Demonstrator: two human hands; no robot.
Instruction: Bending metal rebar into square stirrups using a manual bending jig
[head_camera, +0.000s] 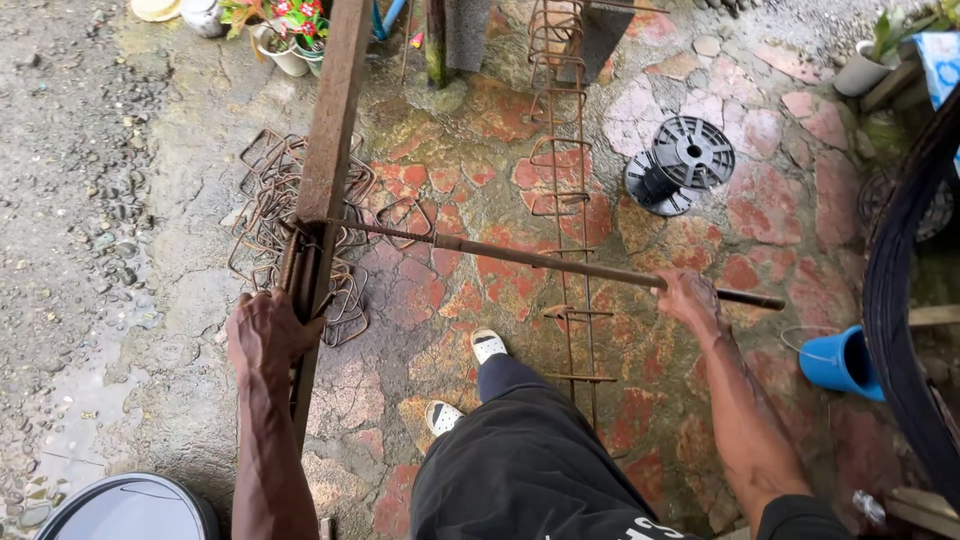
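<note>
My left hand (262, 333) grips thin rusty rebar rods (300, 270) laid along a long rusty steel beam (335, 120) that runs away from me. My right hand (688, 298) is closed around a long rusty lever bar (540, 261) that reaches left across to the beam, where its tip meets the rods. Under the beam lies a pile of bent square rebar stirrups (270, 190). My legs in dark trousers and white shoes (487, 345) stand between the beam and an assembled rebar cage (562, 180) lying on the ground.
The ground is wet stone paving with gravel on the left. A black empty wire spool (678, 162) lies beyond the cage. A blue bucket (840, 362) and a large dark wire coil (895, 300) are on the right. Flower pots (285, 40) stand at the top; a grey drum (130, 508) bottom left.
</note>
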